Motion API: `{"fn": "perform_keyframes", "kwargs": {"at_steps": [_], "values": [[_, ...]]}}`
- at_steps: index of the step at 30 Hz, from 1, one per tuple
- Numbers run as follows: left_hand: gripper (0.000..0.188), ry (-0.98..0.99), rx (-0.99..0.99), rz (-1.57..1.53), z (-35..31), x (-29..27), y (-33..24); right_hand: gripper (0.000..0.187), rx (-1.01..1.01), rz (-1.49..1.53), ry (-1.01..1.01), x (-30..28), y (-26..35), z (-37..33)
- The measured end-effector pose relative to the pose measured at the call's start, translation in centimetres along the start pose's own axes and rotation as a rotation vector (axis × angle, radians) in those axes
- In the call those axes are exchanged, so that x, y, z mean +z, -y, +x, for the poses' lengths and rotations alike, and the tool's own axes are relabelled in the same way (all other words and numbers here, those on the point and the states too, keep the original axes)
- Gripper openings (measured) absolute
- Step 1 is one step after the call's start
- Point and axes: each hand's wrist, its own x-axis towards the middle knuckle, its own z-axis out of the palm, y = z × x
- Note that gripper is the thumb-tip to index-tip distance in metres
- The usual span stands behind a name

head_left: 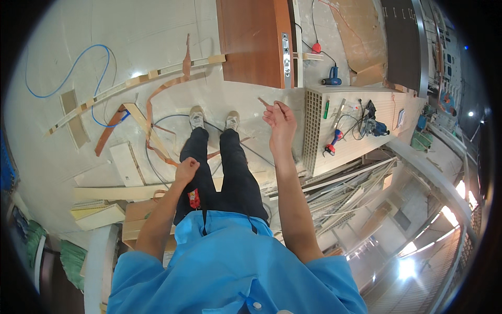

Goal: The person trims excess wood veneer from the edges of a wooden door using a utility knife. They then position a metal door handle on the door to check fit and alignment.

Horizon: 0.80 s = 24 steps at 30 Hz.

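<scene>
My right hand [281, 123] is raised in front of me, its fingers pinching a short, thin brown piece [262, 101] that sticks out toward the upper left. Lower down, my left hand [186, 170] is closed beside my left thigh; whether anything is in it is hidden. A long brown band like edging strip [150, 107] curls over the floor, one stretch passing close to my left hand in the picture. Beyond my feet a reddish-brown door panel [253, 42] has a metal lock plate [286, 57] on its edge.
On my right, a stack of hollow-core panels [361, 141] carries a red-and-blue power tool [333, 142], a corded tool [374, 125] and a green marker-like item [326, 109]. A blue heat gun [332, 77] lies beyond. A blue hose [73, 73] and wooden strips [120, 87] lie left.
</scene>
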Motion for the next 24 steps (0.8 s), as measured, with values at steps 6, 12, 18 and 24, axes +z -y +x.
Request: {"fn": "perform_keyframes", "kwargs": {"at_steps": [6, 12, 18, 24], "values": [[0.029, 0.024, 0.004, 0.089, -0.9, -0.7, -1.0, 0.036, -0.34, -0.208, -0.044, 0.8, 0.6, 0.2], [0.028, -0.066, 0.148, 0.078, 0.3, -2.8, -5.6, 0.05, -0.68, -0.644, -0.005, 0.1, 1.7, 1.4], [0.027, -0.145, 0.268, -0.237, 3.1, -5.3, -19.2, 0.062, -0.82, -0.824, 0.059, 0.0, 1.3, 1.9], [0.028, -0.251, 0.454, -0.756, 3.6, -6.7, -34.8, 0.067, -0.852, -0.676, 0.261, -1.3, 0.4, 4.3]]}}
